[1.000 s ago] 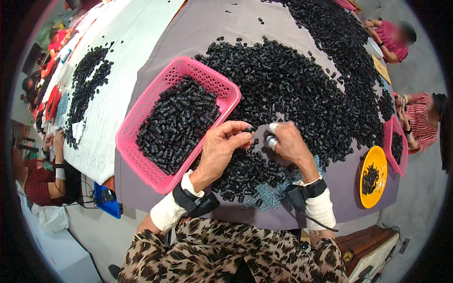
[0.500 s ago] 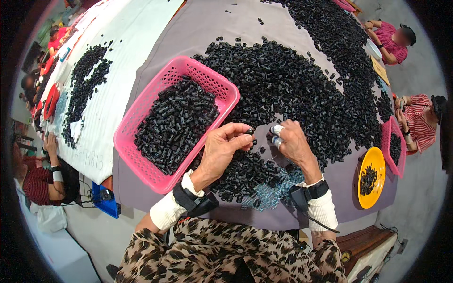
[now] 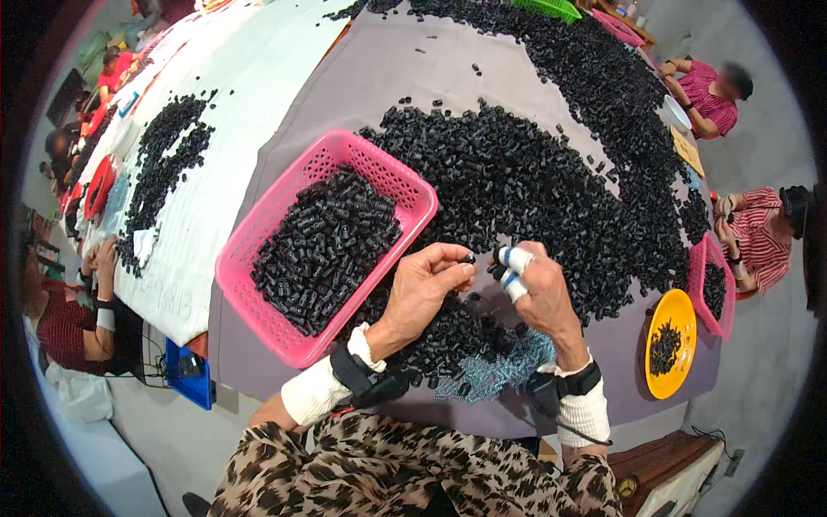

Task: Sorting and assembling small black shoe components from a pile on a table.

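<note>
My left hand (image 3: pixel 428 289) is closed in a pinch on a small black plastic part (image 3: pixel 468 258) over the heap's near side. Close to its right, my right hand (image 3: pixel 544 289) has curled fingers, two of them wrapped in white tape. Between those fingertips is a dark small piece (image 3: pixel 495 270), its shape mostly hidden. The two hands are slightly apart. Around and beyond them spreads a large heap of black plastic parts (image 3: pixel 517 189). Below my right hand lies a pile of tiny bluish, shiny pieces (image 3: pixel 498 372). Left of my left hand, a pink basket (image 3: pixel 250 258) holds many black cylindrical parts (image 3: pixel 327 246).
A yellow plate (image 3: pixel 682 362) of thin black pieces stands at the right, next to another pink basket (image 3: pixel 728 314). A long band of black parts (image 3: pixel 594 108) runs along the far right. Other people sit around the table, including a person in striped clothing (image 3: pixel 762 228).
The table and baskets appear a little lower as the view has tilted. My right hand has turned, so its taped fingers point more toward my left hand, which keeps its pinch.
</note>
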### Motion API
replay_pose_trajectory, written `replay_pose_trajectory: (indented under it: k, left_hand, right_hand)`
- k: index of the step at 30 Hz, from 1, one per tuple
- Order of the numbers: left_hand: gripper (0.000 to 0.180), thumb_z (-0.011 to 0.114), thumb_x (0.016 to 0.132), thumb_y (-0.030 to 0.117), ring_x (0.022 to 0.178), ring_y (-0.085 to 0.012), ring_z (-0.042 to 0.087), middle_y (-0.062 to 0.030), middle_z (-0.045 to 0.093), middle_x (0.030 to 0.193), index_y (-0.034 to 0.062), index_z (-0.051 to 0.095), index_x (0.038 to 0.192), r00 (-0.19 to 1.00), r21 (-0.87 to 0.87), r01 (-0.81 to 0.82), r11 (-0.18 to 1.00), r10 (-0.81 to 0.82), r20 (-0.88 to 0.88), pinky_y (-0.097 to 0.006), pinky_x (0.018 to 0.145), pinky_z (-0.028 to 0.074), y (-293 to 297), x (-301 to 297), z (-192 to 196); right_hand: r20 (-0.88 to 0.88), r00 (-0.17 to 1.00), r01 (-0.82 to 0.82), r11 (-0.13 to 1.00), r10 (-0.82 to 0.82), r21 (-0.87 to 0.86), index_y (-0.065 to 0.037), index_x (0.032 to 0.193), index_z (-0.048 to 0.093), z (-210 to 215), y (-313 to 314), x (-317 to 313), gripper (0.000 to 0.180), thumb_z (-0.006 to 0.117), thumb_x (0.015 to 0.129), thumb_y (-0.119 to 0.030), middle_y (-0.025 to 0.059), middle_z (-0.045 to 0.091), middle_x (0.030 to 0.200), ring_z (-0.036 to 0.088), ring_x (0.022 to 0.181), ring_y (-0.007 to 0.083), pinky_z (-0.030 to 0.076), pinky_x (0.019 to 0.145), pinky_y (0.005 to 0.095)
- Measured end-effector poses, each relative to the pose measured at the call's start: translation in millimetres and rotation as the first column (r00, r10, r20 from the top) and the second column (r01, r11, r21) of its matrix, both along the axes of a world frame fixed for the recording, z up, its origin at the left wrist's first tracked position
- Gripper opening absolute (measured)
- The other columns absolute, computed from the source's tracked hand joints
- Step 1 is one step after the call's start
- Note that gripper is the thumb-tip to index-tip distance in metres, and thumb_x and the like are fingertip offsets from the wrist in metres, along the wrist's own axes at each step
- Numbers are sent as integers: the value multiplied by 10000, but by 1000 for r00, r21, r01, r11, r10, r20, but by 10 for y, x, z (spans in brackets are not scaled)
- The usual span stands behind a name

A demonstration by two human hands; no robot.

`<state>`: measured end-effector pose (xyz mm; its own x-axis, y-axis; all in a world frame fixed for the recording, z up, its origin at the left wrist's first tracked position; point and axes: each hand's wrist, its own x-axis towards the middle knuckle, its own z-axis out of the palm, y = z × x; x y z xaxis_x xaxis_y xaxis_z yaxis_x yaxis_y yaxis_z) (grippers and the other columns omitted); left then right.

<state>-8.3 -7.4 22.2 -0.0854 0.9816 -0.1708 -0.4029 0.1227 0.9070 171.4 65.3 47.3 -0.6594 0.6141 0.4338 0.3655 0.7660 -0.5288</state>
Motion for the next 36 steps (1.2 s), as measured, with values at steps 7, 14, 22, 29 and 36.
replay_pose_trajectory:
  k: [7,14,22,29,36]
  left_hand:
    - [205,633,886,73,742,-106,637,-51,668,836,-7,591,1070,996,28,23,999,-25,83,-239,693,505,-22,69,158]
    - [205,640,882,75,737,-91,627,-39,667,824,-7,598,1065,1000,82,-10,997,9,22,-224,682,486,-51,69,197]
    - [199,636,883,48,789,-95,633,-47,663,883,-19,609,1069,998,114,37,993,-31,-52,-240,743,516,-95,64,156]
    - [208,652,871,64,756,-44,583,-11,651,863,-26,623,1057,999,111,16,994,-21,42,-190,665,471,-84,93,199]
    - [192,668,859,56,727,-22,537,23,623,851,-4,643,1039,1000,135,12,991,-9,-19,-171,630,433,-81,109,178]
  right_hand:
    - [77,997,-31,995,23,100,21,879,581,192,-144,-105,235,585,644,23,139,554,757,551,764,325,406,812,425]
    - [-25,1000,11,999,-10,40,21,867,605,190,-174,-112,230,602,637,18,142,573,778,558,767,317,407,797,413]
    - [112,991,-82,995,75,58,12,807,620,322,-134,-43,193,638,615,1,124,600,810,558,806,306,408,800,410]
    - [-78,997,1,993,9,119,9,806,625,357,-129,-35,194,687,624,-15,108,605,764,554,712,288,434,714,382]
    - [-79,996,69,956,-48,285,16,803,618,410,-140,-83,215,699,608,-25,104,598,772,550,682,279,432,733,418]
